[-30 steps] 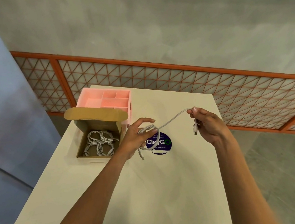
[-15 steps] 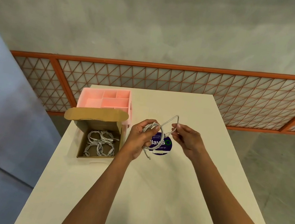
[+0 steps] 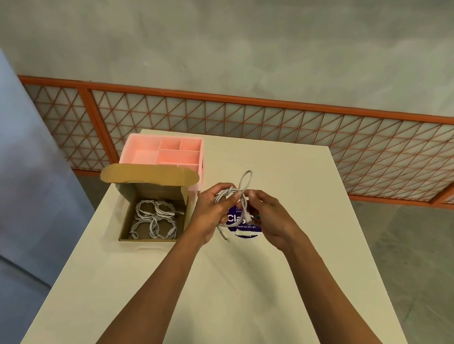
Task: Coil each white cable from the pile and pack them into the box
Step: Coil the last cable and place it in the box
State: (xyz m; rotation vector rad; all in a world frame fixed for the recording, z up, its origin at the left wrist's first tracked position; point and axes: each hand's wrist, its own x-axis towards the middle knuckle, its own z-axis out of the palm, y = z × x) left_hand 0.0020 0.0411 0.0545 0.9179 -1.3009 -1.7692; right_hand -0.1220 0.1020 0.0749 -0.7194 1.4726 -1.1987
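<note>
A white cable (image 3: 244, 182) is wound into loops between both hands above the table's middle. My left hand (image 3: 210, 212) grips the coil, with one plug end hanging below it. My right hand (image 3: 270, 220) pinches the cable's other end against the coil, and a small loop sticks up above the fingers. To the left, an open cardboard box (image 3: 126, 216) holds several coiled white cables (image 3: 154, 217). No loose pile of cables shows on the table.
A pink divided organizer tray (image 3: 143, 148) stands behind the box. A round purple sticker (image 3: 244, 229) lies on the white table (image 3: 232, 301) under my hands. An orange lattice railing (image 3: 255, 118) runs behind the table.
My right hand has come in from the right, bringing the cable's free end to the coil in my left hand. The long stretched span has shrunk to a small loop.
</note>
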